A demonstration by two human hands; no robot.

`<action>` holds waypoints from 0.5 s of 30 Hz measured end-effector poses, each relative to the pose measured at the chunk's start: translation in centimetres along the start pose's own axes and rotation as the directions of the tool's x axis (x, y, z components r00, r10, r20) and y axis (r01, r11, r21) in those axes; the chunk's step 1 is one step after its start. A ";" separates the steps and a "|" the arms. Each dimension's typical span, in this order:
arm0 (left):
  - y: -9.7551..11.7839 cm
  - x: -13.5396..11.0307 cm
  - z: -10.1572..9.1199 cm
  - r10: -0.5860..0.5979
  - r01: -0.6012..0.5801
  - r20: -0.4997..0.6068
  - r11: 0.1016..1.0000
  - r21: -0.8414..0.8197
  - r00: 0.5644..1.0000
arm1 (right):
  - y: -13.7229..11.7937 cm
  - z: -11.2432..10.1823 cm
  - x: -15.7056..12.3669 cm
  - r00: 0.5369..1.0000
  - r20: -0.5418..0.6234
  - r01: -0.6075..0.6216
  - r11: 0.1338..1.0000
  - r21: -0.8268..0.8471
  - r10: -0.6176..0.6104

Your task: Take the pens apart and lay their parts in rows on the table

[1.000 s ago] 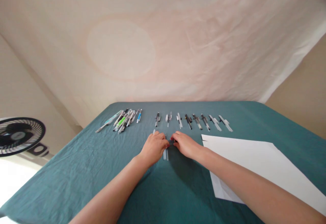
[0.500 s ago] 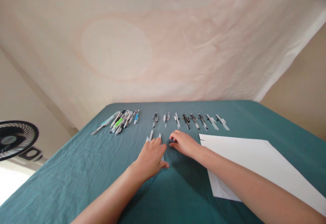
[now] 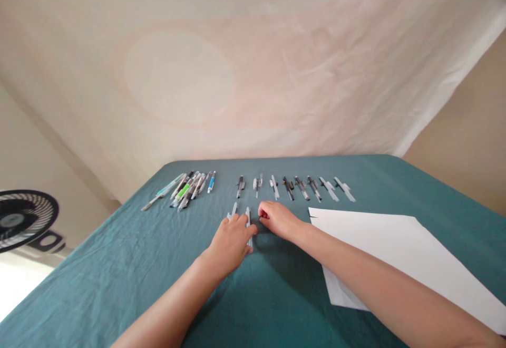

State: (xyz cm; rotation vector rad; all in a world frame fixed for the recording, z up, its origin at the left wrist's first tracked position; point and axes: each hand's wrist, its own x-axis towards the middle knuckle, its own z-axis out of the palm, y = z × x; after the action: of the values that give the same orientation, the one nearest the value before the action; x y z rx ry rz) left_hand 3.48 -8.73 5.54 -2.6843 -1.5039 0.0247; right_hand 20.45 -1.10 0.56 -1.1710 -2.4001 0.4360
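While left fingers [image 3: 240, 222] spread over pens [image 3: 248, 214], right fingers [image 3: 263, 211] pinch a small dark piece [image 3: 260, 218].

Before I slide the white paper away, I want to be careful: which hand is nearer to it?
Right. The right hand is a little left of the white paper, with the right forearm over it. The left hand is farther left, past the right hand.

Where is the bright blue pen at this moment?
In the head view, the bright blue pen lies left of centre, at the right end of the pen pile.
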 end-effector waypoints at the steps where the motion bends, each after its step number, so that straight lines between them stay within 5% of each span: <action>1: 0.0 0.0 -0.1 -0.002 0.002 0.005 1.000 0.004 1.000 | 0.1 0.1 0.1 1.000 -0.001 -0.001 1.000 0.006 0.001; 15: -0.8 0.2 0.2 -0.040 0.040 0.018 0.999 0.012 0.999 | 0.1 1.2 0.9 1.000 0.009 -0.019 0.998 0.066 0.019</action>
State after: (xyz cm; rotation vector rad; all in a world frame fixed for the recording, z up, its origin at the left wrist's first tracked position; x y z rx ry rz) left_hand 2.92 -8.17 5.44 -2.6512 -1.5577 0.0565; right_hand 19.41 -0.43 -0.34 -1.1658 -2.3644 0.5237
